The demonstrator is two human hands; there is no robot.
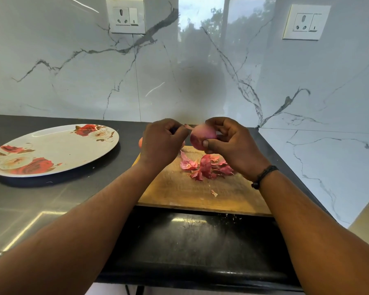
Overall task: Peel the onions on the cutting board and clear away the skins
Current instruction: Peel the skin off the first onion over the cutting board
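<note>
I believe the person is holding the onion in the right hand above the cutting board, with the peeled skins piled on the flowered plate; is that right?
Not quite. The head view shows the skins piled on the cutting board, not on the flowered plate, which holds none. The rest stands: the right hand holds the onion above the board.

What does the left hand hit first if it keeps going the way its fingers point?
Probably the onion. The left hand points its curled fingertips rightward at it, pinching a skin strip still attached to it. The right hand holds the onion from the far side. Depth is unclear.
</note>
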